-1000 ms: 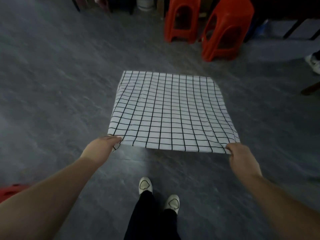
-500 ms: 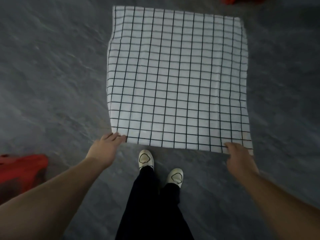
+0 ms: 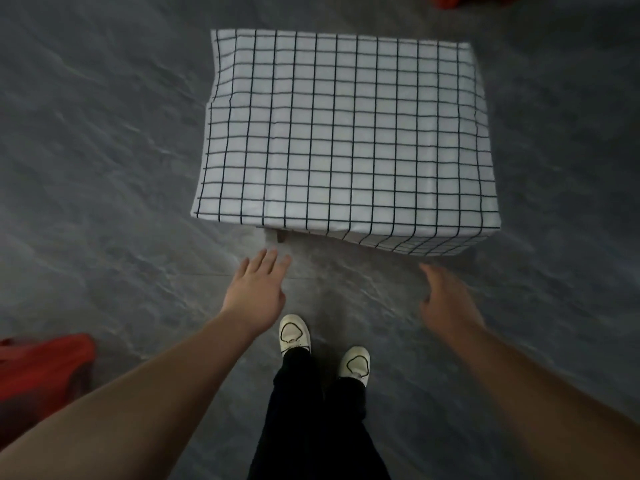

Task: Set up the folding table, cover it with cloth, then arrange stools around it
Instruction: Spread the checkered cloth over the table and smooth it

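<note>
A white cloth (image 3: 346,133) with a black grid lies draped over the small folding table, its edges hanging down on the near and left sides. The table itself is hidden except for a bit of a leg (image 3: 281,235) under the near edge. My left hand (image 3: 258,292) hovers open just below the cloth's near edge, fingers spread, touching nothing. My right hand (image 3: 446,299) is also open and apart from the cloth, below its near right corner. A red stool (image 3: 41,372) stands at the lower left. A piece of another red stool (image 3: 450,0) shows at the top edge.
The floor (image 3: 104,168) is dark grey stone-patterned tile all around the table. My legs in black trousers and white shoes (image 3: 294,334) stand right in front of the table's near side.
Both hands have let go of the cloth's near corners and pulled back toward me. The cloth has settled onto the table, its edges now hanging down.
</note>
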A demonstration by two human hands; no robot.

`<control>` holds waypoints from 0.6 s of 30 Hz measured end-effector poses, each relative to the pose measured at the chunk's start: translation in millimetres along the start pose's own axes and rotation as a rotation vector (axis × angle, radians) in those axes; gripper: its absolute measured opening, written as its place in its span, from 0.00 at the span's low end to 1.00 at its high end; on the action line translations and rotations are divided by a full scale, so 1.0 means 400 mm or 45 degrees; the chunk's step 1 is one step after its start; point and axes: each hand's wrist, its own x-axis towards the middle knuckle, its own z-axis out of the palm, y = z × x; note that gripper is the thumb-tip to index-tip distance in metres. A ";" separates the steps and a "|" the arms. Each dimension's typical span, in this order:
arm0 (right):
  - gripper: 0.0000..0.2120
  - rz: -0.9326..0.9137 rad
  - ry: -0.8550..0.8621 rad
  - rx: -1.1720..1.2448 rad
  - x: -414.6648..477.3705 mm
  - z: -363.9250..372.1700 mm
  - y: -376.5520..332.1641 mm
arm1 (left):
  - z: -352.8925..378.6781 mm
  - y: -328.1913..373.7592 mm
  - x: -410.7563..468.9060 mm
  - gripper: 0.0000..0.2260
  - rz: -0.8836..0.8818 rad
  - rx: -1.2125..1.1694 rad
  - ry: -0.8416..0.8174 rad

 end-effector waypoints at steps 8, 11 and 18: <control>0.34 0.091 0.106 0.144 -0.018 -0.133 -0.017 | -0.161 0.136 0.092 0.30 0.217 -0.010 0.014; 0.34 0.156 0.088 0.214 -0.030 -0.183 0.017 | -0.209 0.218 0.131 0.30 0.297 -0.001 -0.010; 0.32 0.291 0.054 0.436 0.008 -0.256 0.153 | -0.242 0.468 0.249 0.29 0.472 0.031 -0.033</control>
